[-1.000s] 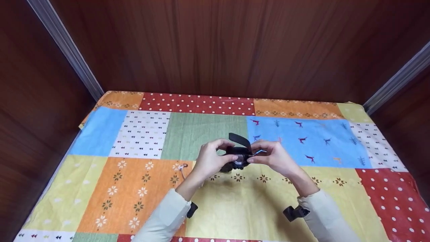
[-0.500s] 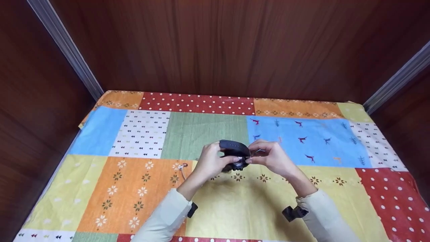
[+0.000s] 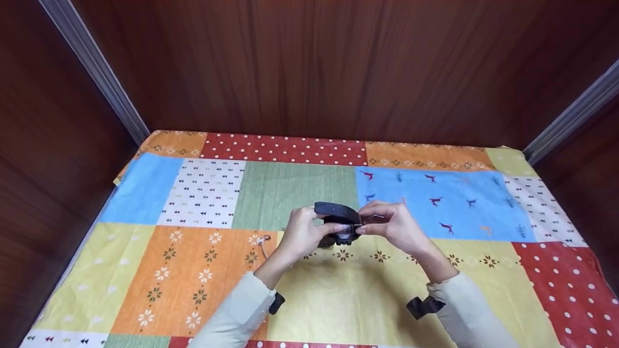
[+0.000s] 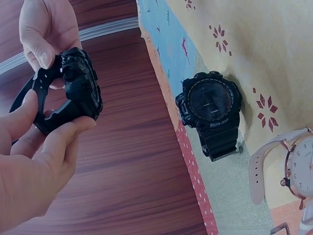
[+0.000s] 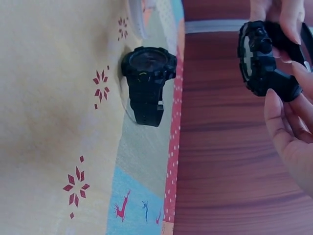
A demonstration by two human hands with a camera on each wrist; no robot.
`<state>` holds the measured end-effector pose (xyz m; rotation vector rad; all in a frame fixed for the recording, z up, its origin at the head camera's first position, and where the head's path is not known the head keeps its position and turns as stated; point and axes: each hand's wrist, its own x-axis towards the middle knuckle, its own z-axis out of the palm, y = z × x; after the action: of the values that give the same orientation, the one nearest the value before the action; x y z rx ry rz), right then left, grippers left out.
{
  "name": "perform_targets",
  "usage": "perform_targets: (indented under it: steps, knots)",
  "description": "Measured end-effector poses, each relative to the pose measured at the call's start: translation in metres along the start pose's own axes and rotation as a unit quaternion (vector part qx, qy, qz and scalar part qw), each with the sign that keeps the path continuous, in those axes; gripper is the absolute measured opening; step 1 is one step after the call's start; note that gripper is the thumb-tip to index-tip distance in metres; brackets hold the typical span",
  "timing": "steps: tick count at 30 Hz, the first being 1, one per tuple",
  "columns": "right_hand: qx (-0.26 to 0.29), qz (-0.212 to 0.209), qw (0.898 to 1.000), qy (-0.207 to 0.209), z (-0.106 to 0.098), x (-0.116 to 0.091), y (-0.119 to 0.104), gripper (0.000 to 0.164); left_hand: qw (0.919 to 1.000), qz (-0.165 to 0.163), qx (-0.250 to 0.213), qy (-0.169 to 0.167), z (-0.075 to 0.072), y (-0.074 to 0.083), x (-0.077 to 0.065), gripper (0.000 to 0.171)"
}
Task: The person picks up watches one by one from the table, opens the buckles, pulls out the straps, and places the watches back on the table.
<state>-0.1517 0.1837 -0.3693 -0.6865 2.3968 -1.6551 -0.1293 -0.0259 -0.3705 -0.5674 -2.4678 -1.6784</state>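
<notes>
Both hands hold a black sport watch (image 3: 345,234) up over the table, its strap (image 3: 336,209) bent over in a loop. My left hand (image 3: 302,232) grips it from the left, thumb on the case side. My right hand (image 3: 389,222) pinches the strap at the right, near a small metal buckle (image 5: 307,66). In the left wrist view the held watch (image 4: 80,85) shows side-on, with fingers at both ends. A second black sport watch (image 4: 210,103) lies face up on the cloth below; in the head view it is mostly hidden behind my left hand.
A rose-gold watch (image 4: 299,164) with a pale pink strap (image 4: 259,171) lies beside the second black watch. The patchwork tablecloth (image 3: 193,280) covers the table. Brown wood-grain panels (image 3: 309,72) stand behind and at both sides.
The strap's free end has swung left and down over the held watch, mostly in the first half second. Both hands stay in nearly the same place.
</notes>
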Motion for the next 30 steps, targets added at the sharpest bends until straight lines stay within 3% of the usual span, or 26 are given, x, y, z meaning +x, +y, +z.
perform_targets:
  steps: [14, 21, 30]
  knots:
    - [0.055, 0.012, 0.998, -0.003, -0.003, -0.006, 0.009, 0.029, 0.9992, 0.024, -0.026, -0.018, -0.004, 0.000, -0.003, 0.020]
    - [0.057, 0.009, 0.998, -0.011, -0.003, -0.004, 0.003, 0.026, 0.9995, -0.011, -0.019, -0.022, -0.003, -0.001, -0.002, 0.023]
    - [-0.014, -0.007, 1.000, -0.021, -0.001, 0.000, -0.010, 0.024, 0.9972, -0.068, -0.004, -0.031, -0.003, 0.006, 0.001, 0.027]
